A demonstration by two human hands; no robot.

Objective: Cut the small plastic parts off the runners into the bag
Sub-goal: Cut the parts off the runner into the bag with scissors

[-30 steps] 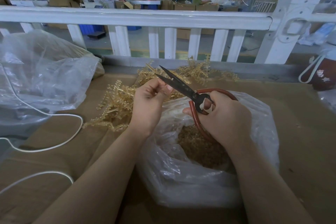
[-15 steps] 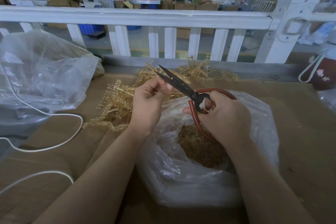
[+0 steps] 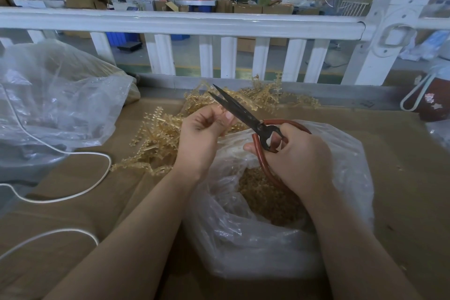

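My right hand [image 3: 299,156] grips black scissors [image 3: 239,113] by their red-covered loop handles; the blades point up and left and stand only slightly apart. My left hand [image 3: 203,135] pinches a small amber plastic piece right beside the blades, mostly hidden by the fingers. Both hands hover over a clear plastic bag [image 3: 345,202] that holds a heap of cut amber parts [image 3: 265,197]. A pile of amber runners [image 3: 160,139] lies on the table behind and left of my left hand.
The work surface is brown cardboard [image 3: 401,178]. A large clear bag [image 3: 56,100] sits at the left with a white cord [image 3: 80,192] looping in front of it. A white railing [image 3: 185,22] runs along the far edge. A dark red cup [image 3: 435,105] stands at the right.
The scissor blades have closed from wide apart to nearly together beside my left fingers. Both hands stay in the same place over the bag.
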